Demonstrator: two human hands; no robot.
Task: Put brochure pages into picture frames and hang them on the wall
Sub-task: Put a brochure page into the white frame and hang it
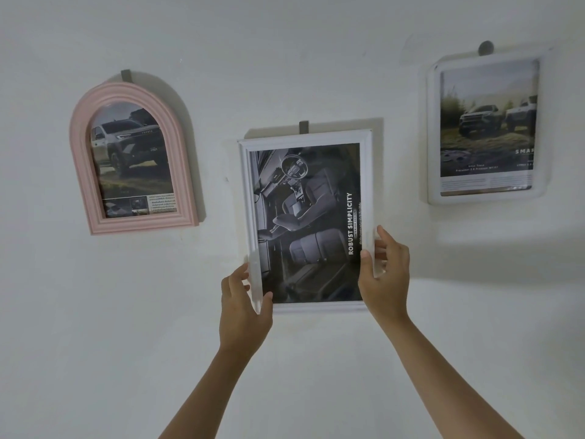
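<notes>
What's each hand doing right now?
Left hand: grips the white frame at its lower left edge.
Right hand: grips its lower right edge.

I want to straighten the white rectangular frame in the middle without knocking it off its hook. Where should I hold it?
Probably by the two long side rails near the bottom, one hand from each side, as the left hand and right hand grip the white frame now. It hangs from one hook at top centre, so it pivots there.
</notes>
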